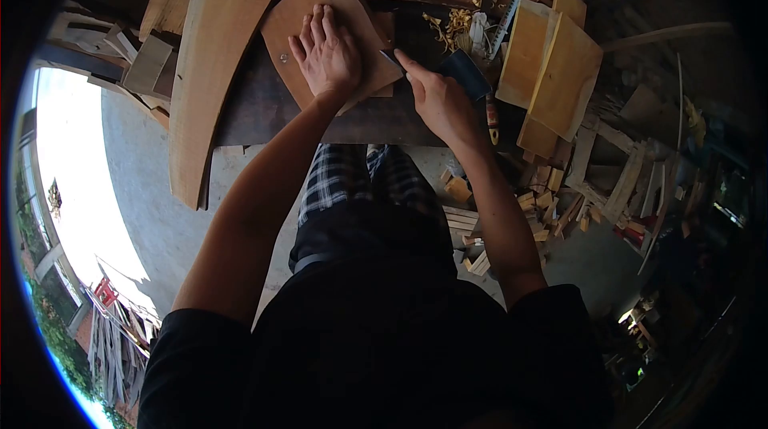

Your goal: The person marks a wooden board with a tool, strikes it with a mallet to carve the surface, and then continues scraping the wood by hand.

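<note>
My left hand (326,57) lies flat on a wooden board (356,9), fingers spread, pressing it against the dark workbench (248,113). The board has pointed corners and a small pale mark near its left edge. At the board's right corner, my right hand (440,101) is closed around a thin blade-like tool (389,55), index finger stretched along it. The tool's narrow bluish tip meets the board's edge, while the rest is hidden in the hand; I cannot tell its exact kind. Under the board, another piece of wood (386,25) pokes out.
A long curved plank (228,37) lies along the bench's left. Right of my right hand are a dark blue block-like object (466,74), wood shavings (454,29), a saw blade (512,5), a handled tool (492,121) and stacked boards (564,81). Wood offcuts (552,201) litter the floor.
</note>
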